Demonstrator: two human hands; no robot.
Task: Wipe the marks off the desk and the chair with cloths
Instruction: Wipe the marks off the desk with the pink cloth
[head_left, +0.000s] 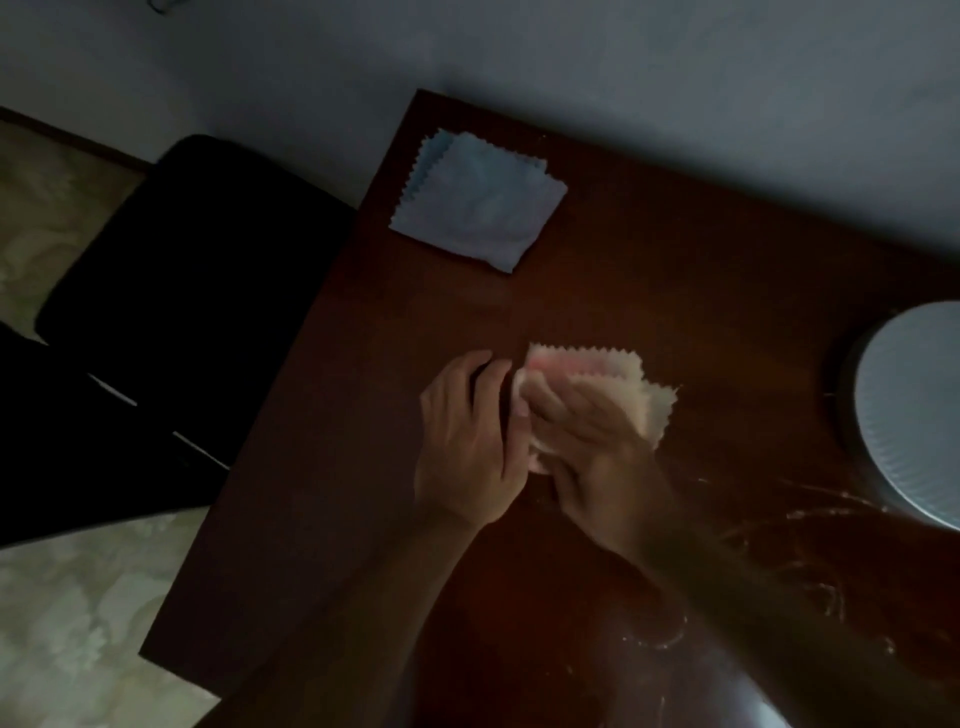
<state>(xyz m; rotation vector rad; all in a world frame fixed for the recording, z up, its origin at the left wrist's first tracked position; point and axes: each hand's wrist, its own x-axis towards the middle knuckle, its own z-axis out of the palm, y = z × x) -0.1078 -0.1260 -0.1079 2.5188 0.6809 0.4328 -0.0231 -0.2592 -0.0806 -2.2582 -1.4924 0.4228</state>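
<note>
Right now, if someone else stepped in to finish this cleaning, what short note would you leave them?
Both hands, left hand and right hand, grip the bunched pale pink zigzag-edged cloth mid-desk. The folded light blue cloth lies untouched at the far left corner of the dark brown wooden desk. Whitish scribble marks remain near the right edge. The black chair stands left of the desk; its marks cannot be made out.

I see the dark brown wooden desk (649, 291) with pale marks near its right front. On it, a folded light-blue zigzag-edged cloth (480, 202) lies at the far left corner; a crumpled pink-cream cloth (644, 387) is mid-desk. The black chair (192, 270) stands left of the desk.
</note>
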